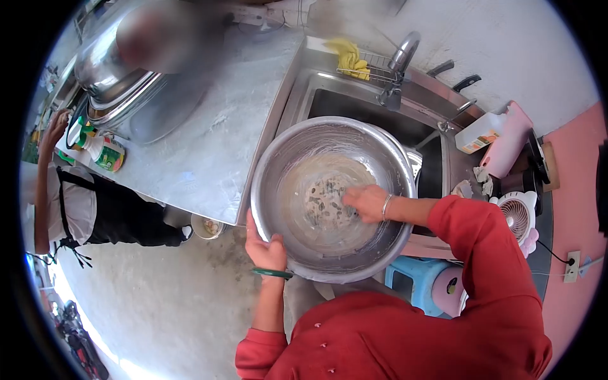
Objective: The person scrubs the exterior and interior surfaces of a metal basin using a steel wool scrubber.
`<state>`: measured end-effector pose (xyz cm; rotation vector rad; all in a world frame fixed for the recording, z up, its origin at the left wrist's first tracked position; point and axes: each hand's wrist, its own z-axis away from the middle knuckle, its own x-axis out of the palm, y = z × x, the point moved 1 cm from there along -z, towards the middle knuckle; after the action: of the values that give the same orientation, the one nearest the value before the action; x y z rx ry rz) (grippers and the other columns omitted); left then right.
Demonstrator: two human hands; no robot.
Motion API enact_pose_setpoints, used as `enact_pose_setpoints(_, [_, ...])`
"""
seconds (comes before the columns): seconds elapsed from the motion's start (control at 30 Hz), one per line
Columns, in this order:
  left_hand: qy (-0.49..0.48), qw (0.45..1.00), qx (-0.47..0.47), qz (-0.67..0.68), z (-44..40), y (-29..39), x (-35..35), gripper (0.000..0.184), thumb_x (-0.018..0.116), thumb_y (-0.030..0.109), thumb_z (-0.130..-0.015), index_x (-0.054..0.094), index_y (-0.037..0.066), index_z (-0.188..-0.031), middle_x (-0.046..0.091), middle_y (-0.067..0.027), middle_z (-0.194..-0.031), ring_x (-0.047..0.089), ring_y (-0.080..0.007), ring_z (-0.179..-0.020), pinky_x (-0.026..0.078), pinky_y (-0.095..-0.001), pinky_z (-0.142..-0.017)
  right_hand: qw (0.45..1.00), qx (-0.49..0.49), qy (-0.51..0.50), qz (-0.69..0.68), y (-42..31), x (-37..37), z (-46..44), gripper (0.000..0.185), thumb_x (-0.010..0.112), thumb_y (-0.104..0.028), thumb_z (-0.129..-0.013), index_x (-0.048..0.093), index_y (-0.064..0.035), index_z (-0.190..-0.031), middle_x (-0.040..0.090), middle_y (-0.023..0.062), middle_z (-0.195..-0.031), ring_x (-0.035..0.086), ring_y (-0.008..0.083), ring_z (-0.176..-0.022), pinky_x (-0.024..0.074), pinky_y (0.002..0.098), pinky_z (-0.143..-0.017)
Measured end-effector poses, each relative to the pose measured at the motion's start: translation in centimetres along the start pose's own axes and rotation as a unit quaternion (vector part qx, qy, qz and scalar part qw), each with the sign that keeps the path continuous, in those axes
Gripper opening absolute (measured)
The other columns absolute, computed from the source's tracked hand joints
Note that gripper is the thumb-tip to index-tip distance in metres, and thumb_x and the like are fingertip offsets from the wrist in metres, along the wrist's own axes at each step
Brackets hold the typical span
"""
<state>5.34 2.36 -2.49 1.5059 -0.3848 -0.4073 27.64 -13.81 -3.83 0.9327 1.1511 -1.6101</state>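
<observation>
A large metal basin is held over the front edge of the sink. My left hand, with a green bangle at the wrist, grips its rim, thumb on the near side. Inside the basin is my right hand, wearing a silver bracelet. Its fingers are bent together against the bottom; whatever they hold is hidden. Beside the fingertips lies a pale patch with dark spots, which I cannot identify. Whitish residue streaks the basin's inner wall.
Behind the basin are the sink, a faucet and a yellow cloth on a wire rack. A steel counter stands left. A blue stool and small fan are right. Another person stands left.
</observation>
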Motion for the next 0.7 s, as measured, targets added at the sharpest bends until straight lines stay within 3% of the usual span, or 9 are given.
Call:
enact_pose_setpoints(0.07, [-0.006,1.000,0.024,-0.016,-0.2,-0.8,-0.2,0.071,0.046,-0.009,-0.061,0.038,-0.010,-0.132,0.059,-0.0155,-0.111,0.056,-0.0179,-0.099,0.041,-0.0237,-0.087,0.978,0.177,0.113,0.018,3.6,-0.3,-1.8,0.034,0.064,-0.011,-0.065,0.053,-0.0020,-0.096,0.058,0.0176,-0.096,0.059,0.0336,-0.091,0.0489,0.0428,-0.078])
enact_pose_setpoints(0.13, [0.000,1.000,0.021,0.007,-0.2,-0.5,0.3,0.071,0.046,-0.010,-0.061,0.038,-0.009,-0.132,0.059,-0.0154,-0.111,0.057,-0.0178,-0.099,0.041,-0.0239,-0.088,0.933,0.289,0.214,-0.011,4.2,1.2,-6.0,0.034,0.063,-0.011,-0.066,0.053,0.0001,-0.096,0.058,0.0200,-0.098,0.059,0.0362,-0.092,0.0484,0.0436,-0.080])
enact_pose_setpoints(0.2, [-0.002,1.000,0.016,0.026,-0.2,-0.6,0.5,0.071,0.045,-0.010,-0.061,0.039,-0.009,-0.132,0.059,-0.0154,-0.111,0.057,-0.0178,-0.099,0.042,-0.0242,-0.088,0.902,0.338,0.256,-0.086,1.2,2.9,-11.1,0.034,0.062,-0.010,-0.066,0.052,0.0002,-0.097,0.058,0.0206,-0.099,0.058,0.0380,-0.092,0.0484,0.0441,-0.081])
enact_pose_setpoints(0.27, [0.004,1.000,0.011,-0.012,-0.3,-0.9,0.7,0.071,0.045,-0.011,-0.061,0.039,-0.009,-0.132,0.059,-0.0154,-0.112,0.056,-0.0175,-0.101,0.041,-0.0251,-0.089,0.912,0.282,0.270,-0.127,-3.5,3.9,-13.9,0.034,0.062,-0.010,-0.065,0.053,0.0007,-0.096,0.058,0.0213,-0.098,0.058,0.0377,-0.092,0.0483,0.0446,-0.080])
enact_pose_setpoints(0.37, [0.011,0.999,-0.028,0.042,0.0,-1.2,0.8,0.071,0.045,-0.012,-0.061,0.038,-0.011,-0.132,0.057,-0.0167,-0.116,0.054,-0.0184,-0.106,0.040,-0.0271,-0.092,0.964,0.102,0.131,-0.206,-10.0,4.2,-10.6,0.033,0.062,-0.010,-0.064,0.055,-0.0017,-0.095,0.058,0.0195,-0.099,0.058,0.0354,-0.095,0.0475,0.0449,-0.080])
enact_pose_setpoints(0.47, [0.025,0.999,-0.011,0.035,0.0,-1.8,0.6,0.071,0.045,-0.012,-0.061,0.037,-0.012,-0.132,0.055,-0.0178,-0.118,0.053,-0.0194,-0.108,0.038,-0.0276,-0.094,0.985,-0.065,-0.039,-0.153,-8.1,3.7,-2.6,0.033,0.062,-0.009,-0.064,0.056,-0.0060,-0.097,0.059,0.0129,-0.099,0.058,0.0335,-0.094,0.0477,0.0440,-0.079])
enact_pose_setpoints(0.53, [0.023,1.000,0.006,0.002,0.4,-1.9,0.0,0.071,0.045,-0.012,-0.062,0.036,-0.013,-0.132,0.055,-0.0184,-0.119,0.053,-0.0200,-0.109,0.038,-0.0276,-0.095,0.989,-0.097,-0.066,-0.091,-3.0,2.3,0.7,0.032,0.063,-0.010,-0.065,0.057,-0.0069,-0.096,0.058,0.0105,-0.098,0.059,0.0329,-0.094,0.0483,0.0430,-0.079])
enact_pose_setpoints(0.6, [0.002,1.000,-0.002,-0.008,0.5,-1.8,0.0,0.071,0.045,-0.012,-0.062,0.036,-0.012,-0.132,0.055,-0.0191,-0.118,0.051,-0.0200,-0.111,0.036,-0.0271,-0.096,0.994,-0.016,-0.101,0.036,0.9,-0.1,0.8,0.037,0.064,-0.010,-0.064,0.055,-0.0043,-0.099,0.059,0.0136,-0.097,0.059,0.0337,-0.094,0.0491,0.0417,-0.080])
enact_pose_setpoints(0.7, [-0.003,1.000,0.006,0.003,0.4,-0.5,0.3,0.071,0.044,-0.011,-0.062,0.036,-0.012,-0.132,0.055,-0.0185,-0.117,0.053,-0.0197,-0.109,0.038,-0.0269,-0.095,0.986,0.153,0.046,0.037,5.6,-0.7,-3.4,0.037,0.062,-0.012,-0.066,0.054,-0.0015,-0.100,0.060,0.0194,-0.097,0.060,0.0359,-0.093,0.0490,0.0431,-0.080])
